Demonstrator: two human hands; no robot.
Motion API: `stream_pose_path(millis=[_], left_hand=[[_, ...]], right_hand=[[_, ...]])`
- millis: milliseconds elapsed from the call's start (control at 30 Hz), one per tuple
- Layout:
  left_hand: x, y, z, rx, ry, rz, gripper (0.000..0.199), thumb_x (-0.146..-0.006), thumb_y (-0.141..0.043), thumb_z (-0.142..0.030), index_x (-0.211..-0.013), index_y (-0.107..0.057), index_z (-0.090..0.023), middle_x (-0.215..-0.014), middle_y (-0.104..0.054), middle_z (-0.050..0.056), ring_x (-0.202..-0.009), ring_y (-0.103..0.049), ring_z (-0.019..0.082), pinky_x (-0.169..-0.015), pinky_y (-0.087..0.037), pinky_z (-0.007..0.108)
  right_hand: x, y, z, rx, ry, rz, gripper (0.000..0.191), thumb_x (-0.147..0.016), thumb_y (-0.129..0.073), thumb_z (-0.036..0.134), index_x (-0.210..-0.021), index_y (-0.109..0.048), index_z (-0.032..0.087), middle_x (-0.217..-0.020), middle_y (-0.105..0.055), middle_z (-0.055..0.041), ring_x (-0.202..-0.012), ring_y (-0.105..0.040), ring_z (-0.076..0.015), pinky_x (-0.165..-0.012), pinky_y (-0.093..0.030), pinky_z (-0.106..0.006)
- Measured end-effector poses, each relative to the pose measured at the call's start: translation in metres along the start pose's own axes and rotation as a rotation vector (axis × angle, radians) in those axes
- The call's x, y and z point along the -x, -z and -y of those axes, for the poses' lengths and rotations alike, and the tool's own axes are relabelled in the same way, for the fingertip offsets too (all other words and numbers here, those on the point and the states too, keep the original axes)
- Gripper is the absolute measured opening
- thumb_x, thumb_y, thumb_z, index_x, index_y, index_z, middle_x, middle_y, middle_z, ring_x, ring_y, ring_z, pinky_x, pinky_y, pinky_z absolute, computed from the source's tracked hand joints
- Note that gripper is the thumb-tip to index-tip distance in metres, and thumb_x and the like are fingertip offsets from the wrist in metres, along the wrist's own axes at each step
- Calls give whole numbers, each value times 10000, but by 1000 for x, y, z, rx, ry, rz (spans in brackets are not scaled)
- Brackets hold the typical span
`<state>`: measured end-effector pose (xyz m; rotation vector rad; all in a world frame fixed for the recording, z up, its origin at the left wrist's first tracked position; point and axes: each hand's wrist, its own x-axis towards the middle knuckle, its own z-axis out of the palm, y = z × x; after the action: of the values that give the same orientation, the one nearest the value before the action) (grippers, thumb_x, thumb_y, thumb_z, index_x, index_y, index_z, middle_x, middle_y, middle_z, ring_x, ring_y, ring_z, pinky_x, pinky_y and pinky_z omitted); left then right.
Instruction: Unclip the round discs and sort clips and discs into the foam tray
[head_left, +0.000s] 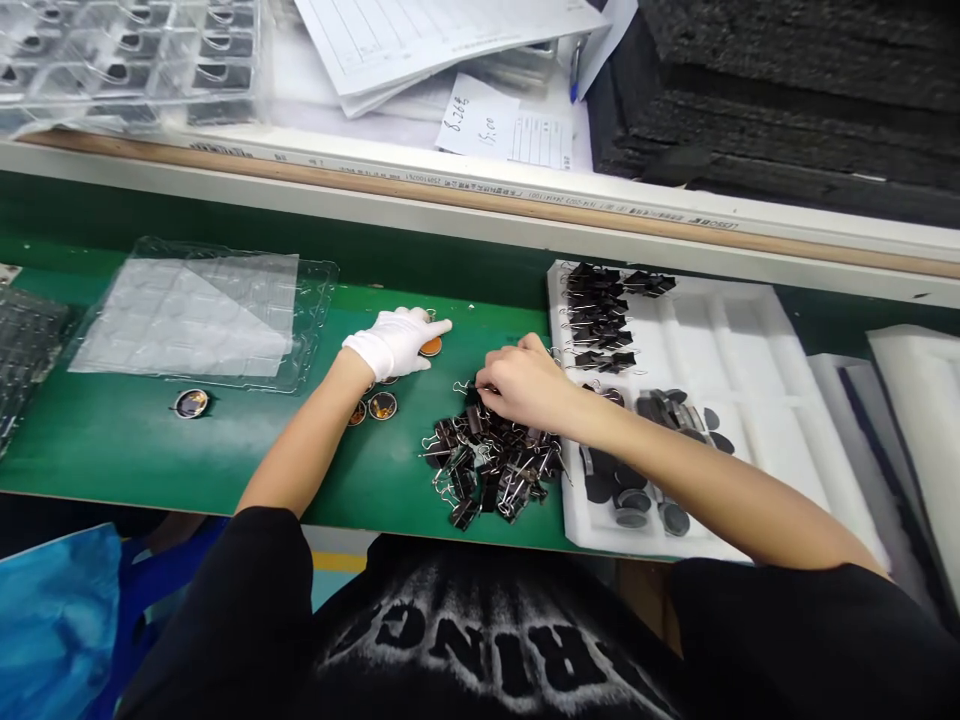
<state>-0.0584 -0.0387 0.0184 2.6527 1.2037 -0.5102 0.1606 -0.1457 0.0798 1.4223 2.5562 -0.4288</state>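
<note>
My left hand (pixel 397 342), in a white glove, rests on the green bench with forefinger and thumb stretched apart. Its fingertips touch a small round piece with an orange face (pixel 430 347). Similar round pieces lie by the wrist, one of them a metal-rimmed disc (pixel 382 405); others are partly hidden under the hand. My bare right hand (pixel 525 380) is closed at the top of a heap of black binder clips (pixel 495 460). A binder clip (pixel 466 390) with silver handles shows at its fingertips, partly covered by them.
A white foam tray (pixel 757 350) on the right holds rows of binder clips (pixel 598 315) and dark round discs (pixel 630 500). Clear plastic trays with white paper (pixel 195 310) lie left, near a lone round piece (pixel 192 403). A shelf edge (pixel 450 190) crosses behind, bearing papers and black foam (pixel 780 100).
</note>
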Motion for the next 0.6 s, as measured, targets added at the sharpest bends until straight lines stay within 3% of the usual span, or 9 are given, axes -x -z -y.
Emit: stream_pose_path(millis=[133,233,333,400,500,600], left_hand=[[11,7,6,-23,98,51,853,-936,-676,-447,-1691,-339,-240,-1431,-653,184,-1254,-645,362,-980,-500,417],[17,12,14,0,113,80,816,-960,-653,-482,-1693,-356,-286,-1409,-671,157,-1240,-657,351,-956,-490,400],[15,13,21,-48,106,-10,778,-933,-689,-575,-1651,-430,-421,-1526,-586,141,-1293,-614,387,-939,-472,422],[11,12,22,-84,52,-81,683,-922,-693,-619,-1565,-554,-439,-1522,-591,125,-1287,-608,390,-926,-461,426],[4,9,20,-70,-8,-71,609,-923,-641,-680,-1392,-717,-301,-1266,-732,128,-1139,-682,349,-878,-460,402],[3,7,13,-53,27,-81,632,-913,-617,-702,-1270,-758,-201,-1121,-770,145,-1062,-717,339,-838,-459,386]], right_hand=[[4,8,-12,-316,38,-110,254,-992,-621,218,-958,-872,240,-958,-803,-65,-837,-715,-229,-836,-433,-397],[-12,13,-39,-565,106,-207,202,-969,-700,306,-1031,-887,259,-1011,-824,-55,-895,-753,-238,-829,-538,-381],[-50,6,-69,-561,157,-329,173,-931,-737,285,-1001,-894,267,-1027,-830,-55,-947,-769,-254,-906,-585,-413],[-77,-6,-84,-509,163,-347,159,-892,-751,225,-939,-896,269,-1032,-830,-52,-951,-772,-255,-951,-599,-429],[-103,-26,-96,-460,201,-294,190,-849,-730,152,-863,-886,259,-1039,-828,-50,-950,-773,-249,-968,-616,-428],[-105,-38,-96,-453,240,-271,222,-864,-672,159,-878,-877,242,-1065,-820,-69,-964,-767,-248,-979,-609,-436]])
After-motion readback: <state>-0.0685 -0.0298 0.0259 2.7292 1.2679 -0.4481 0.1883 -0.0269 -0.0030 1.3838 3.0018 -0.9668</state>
